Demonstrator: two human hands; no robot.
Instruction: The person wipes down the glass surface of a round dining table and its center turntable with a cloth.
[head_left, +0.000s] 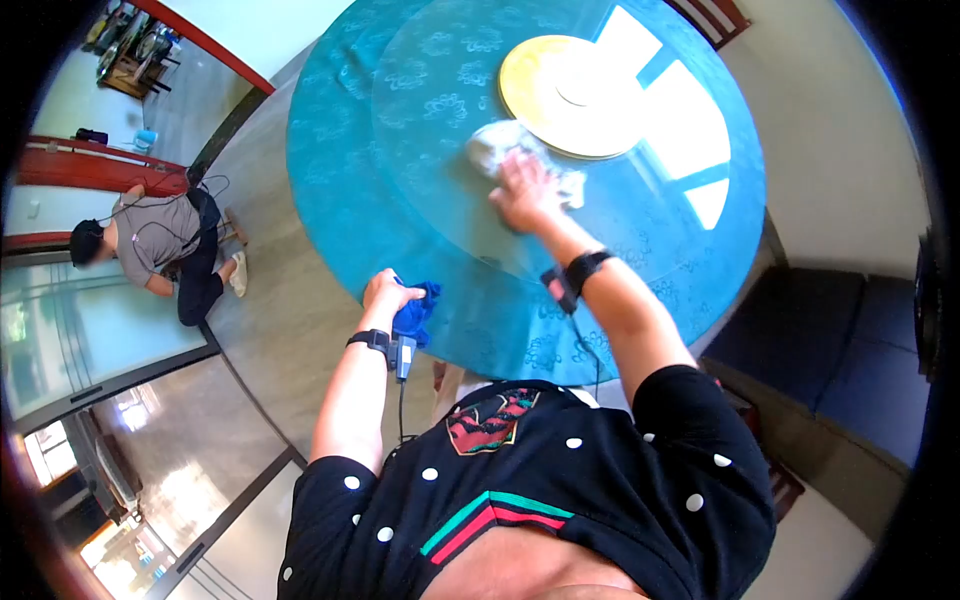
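Pale, crumpled fabric cloth [490, 148] is lying beneath the right hand [525, 190], whose fingers are resting spread and flat. The left hand [385, 294] is gripping a bundled bright-blue cloth [417, 314] at the edge of the round, teal-covered surface [330, 190]. Just beyond the pale cloth, 1 yellow round disc [522, 82] is sitting; too forceful a forward stroke would be risking a bump against its rim.

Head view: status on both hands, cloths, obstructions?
Right hand spread on pale cloth, atop table. Left hand gripping blue cloth at near edge. Yellow disc close beyond pale cloth, possible obstruction.
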